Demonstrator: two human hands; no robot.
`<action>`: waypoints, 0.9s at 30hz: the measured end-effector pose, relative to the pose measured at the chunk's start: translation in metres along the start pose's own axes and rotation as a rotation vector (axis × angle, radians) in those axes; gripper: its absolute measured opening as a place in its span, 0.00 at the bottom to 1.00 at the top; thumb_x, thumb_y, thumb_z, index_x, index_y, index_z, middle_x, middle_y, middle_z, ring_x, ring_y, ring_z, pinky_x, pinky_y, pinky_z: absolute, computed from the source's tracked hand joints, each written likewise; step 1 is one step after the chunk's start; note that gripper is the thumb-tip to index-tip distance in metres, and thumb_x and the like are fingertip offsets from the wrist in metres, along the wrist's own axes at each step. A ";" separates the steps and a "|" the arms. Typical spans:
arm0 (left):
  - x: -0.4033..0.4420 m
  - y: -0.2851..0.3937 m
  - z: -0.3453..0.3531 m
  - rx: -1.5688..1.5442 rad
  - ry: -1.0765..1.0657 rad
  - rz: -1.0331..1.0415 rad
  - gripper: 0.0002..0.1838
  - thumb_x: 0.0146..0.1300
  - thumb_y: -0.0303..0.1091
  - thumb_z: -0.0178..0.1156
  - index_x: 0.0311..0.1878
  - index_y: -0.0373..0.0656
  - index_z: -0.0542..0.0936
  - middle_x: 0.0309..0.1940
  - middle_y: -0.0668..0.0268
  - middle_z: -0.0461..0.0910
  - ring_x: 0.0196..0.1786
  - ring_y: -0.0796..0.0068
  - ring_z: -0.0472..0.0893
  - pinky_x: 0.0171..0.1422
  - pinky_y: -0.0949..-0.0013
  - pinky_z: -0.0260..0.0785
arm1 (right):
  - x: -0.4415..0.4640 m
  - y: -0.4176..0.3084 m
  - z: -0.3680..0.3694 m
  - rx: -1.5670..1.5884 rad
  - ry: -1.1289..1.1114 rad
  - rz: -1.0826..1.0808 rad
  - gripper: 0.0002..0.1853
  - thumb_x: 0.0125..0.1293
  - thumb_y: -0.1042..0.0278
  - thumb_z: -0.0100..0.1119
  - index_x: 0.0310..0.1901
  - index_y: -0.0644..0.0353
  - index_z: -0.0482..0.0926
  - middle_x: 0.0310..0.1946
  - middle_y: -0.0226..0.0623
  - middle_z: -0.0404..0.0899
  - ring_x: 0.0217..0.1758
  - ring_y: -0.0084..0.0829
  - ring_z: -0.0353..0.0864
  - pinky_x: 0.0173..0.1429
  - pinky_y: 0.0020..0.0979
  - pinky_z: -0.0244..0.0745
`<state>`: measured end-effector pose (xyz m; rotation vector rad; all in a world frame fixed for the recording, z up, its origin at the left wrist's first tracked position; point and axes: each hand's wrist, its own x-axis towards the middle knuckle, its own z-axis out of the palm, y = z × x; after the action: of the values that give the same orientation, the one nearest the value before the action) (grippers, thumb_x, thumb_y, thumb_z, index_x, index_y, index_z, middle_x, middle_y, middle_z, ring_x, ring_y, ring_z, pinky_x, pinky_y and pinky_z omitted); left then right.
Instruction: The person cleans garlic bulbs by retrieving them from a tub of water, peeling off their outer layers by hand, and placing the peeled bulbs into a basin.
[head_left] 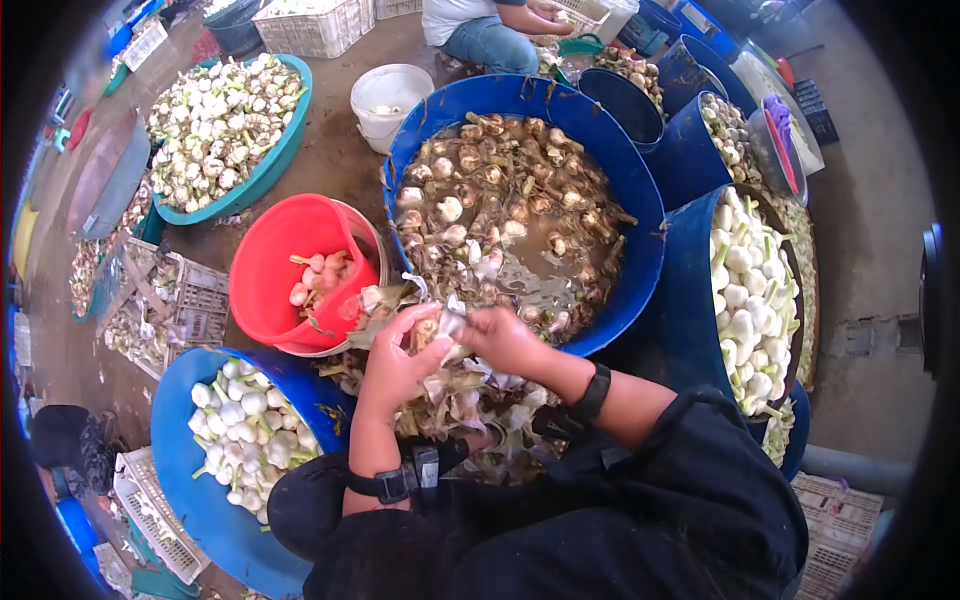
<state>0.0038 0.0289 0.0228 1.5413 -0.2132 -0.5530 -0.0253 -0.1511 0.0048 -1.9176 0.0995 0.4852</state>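
My left hand (402,357) is closed round a garlic bulb (424,330), of which only a small part shows between the fingers. Beside it, my right hand (500,338) pinches a pale piece of peel (453,325) at the bulb. Both hands are over a heap of loose peels (475,410), near the front rim of a blue tub (655,250). Brown, unpeeled bulbs (470,158) float in murky water inside that tub. To the left stands a red bucket (262,235) with several pinkish bulbs (318,275) in it.
Cleaned white bulbs fill a tilted blue barrel (175,440) at lower left and another (700,215) at right. A teal tub (290,150) of bulbs and a white bucket (372,92) stand farther back. Another person (488,45) sits at the top, beside more tubs.
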 end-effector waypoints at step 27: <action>-0.040 -0.006 -0.070 -1.435 0.999 0.222 0.14 0.58 0.42 0.51 0.41 0.43 0.78 0.33 0.65 0.82 0.32 0.70 0.80 0.30 0.69 0.73 | 0.030 -0.007 -0.056 -0.085 -0.350 -0.563 0.20 0.59 0.59 0.57 0.51 0.59 0.72 0.44 0.40 0.77 0.50 0.36 0.74 0.52 0.33 0.70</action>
<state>0.0005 0.1096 0.0222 0.2228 0.6641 0.3066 0.0201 -0.1939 0.0174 -1.8097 -0.6796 0.4327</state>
